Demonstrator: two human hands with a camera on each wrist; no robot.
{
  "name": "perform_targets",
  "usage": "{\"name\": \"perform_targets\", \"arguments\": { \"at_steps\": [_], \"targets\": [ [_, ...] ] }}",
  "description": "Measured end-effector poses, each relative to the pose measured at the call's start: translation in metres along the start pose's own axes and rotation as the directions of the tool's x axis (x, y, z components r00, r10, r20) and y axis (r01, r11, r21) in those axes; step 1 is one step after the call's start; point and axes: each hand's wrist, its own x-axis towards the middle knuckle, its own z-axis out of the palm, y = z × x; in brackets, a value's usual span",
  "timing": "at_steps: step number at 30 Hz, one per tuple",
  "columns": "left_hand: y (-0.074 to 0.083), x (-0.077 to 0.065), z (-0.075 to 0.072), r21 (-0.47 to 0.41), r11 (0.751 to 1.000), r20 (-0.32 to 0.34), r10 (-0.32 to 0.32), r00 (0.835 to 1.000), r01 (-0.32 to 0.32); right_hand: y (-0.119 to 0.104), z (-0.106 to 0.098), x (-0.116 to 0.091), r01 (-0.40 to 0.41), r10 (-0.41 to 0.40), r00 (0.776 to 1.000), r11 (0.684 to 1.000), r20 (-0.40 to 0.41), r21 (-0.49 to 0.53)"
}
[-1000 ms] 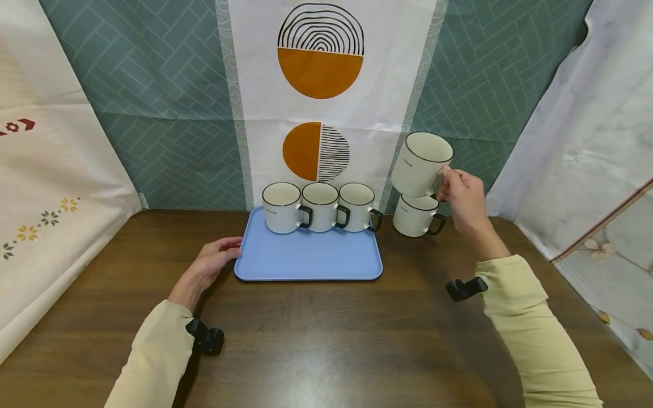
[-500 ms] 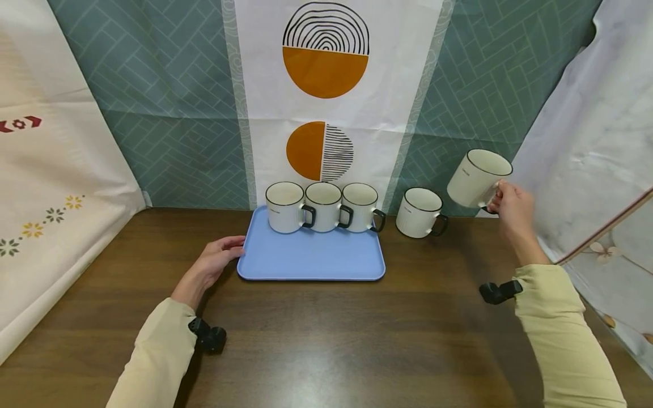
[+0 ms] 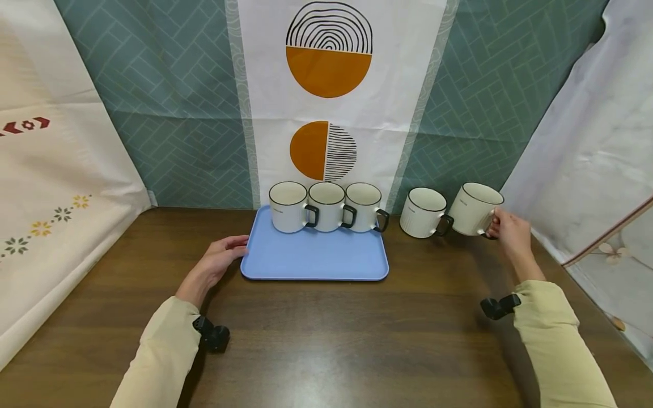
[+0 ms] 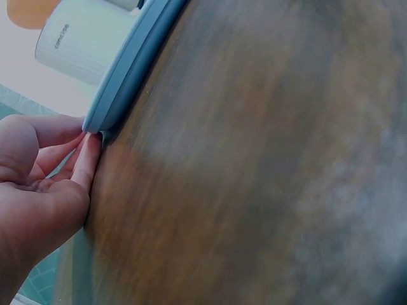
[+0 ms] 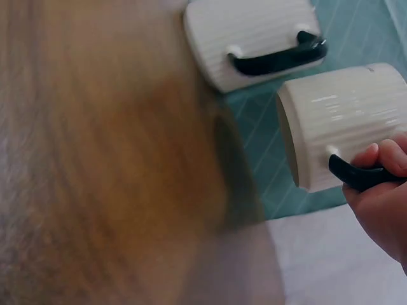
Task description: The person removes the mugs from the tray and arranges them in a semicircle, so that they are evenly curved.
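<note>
My right hand point(image 3: 512, 229) grips the dark handle of a white ribbed mug point(image 3: 473, 208), also seen as the mug point(image 5: 343, 114) in the right wrist view. This mug leans to the right, with its base just above the table. Left of it stands another white mug point(image 3: 422, 212), its handle point(image 5: 276, 60) turned toward the held one. My left hand point(image 3: 219, 262) pinches the left rim of a blue tray point(image 3: 313, 258); in the left wrist view the fingers meet at the tray rim point(image 4: 130, 70). Along the tray's back edge stand three matching mugs point(image 3: 326, 208) in a row.
The brown wooden table point(image 3: 331, 340) carries everything. A patterned green cloth point(image 3: 178, 141) with a white panel hangs behind. Pale cloths point(image 3: 61, 226) close off the left and right sides, the right one near my right hand.
My right hand has carried its mug off from above the standing mug, first to the right, then down beside it. The left hand and the tray stay put.
</note>
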Motion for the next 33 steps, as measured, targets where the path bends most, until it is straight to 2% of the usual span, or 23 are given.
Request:
{"name": "perform_targets", "arguments": {
  "at_steps": [6,11,16,19,23,27,33],
  "targets": [
    [0.000,0.001,0.000,-0.002,1.000,-0.001,-0.004,1.000,0.004,0.018,-0.012,-0.002,-0.071,0.071,0.997,0.997,0.043,0.007],
    [0.001,0.000,0.000,0.000,1.000,-0.005,-0.005,1.000,0.005,0.029,-0.014,-0.003,-0.091,0.084,0.988,0.994,0.127,0.055],
    [0.001,0.000,0.001,-0.007,1.000,0.002,0.000,1.000,0.000,0.034,-0.017,-0.003,-0.117,0.079,0.964,0.984,0.255,0.135],
    [0.000,0.001,0.000,-0.012,1.000,-0.003,0.003,1.000,-0.003,0.035,-0.017,-0.002,-0.137,0.087,0.947,0.980,0.311,0.143],
    [-0.001,0.001,-0.002,-0.007,1.000,-0.010,0.009,1.000,-0.009,0.035,-0.016,0.000,-0.144,0.088,0.929,0.981,0.360,0.130],
    [-0.002,0.001,-0.003,-0.005,1.000,-0.002,0.006,1.000,-0.006,0.036,-0.016,0.002,-0.146,0.090,0.920,0.982,0.381,0.121],
    [-0.003,0.002,0.000,-0.002,1.000,0.007,0.005,1.000,-0.005,0.036,-0.020,0.001,-0.103,0.062,0.898,0.992,0.435,0.071]
  ]
}}
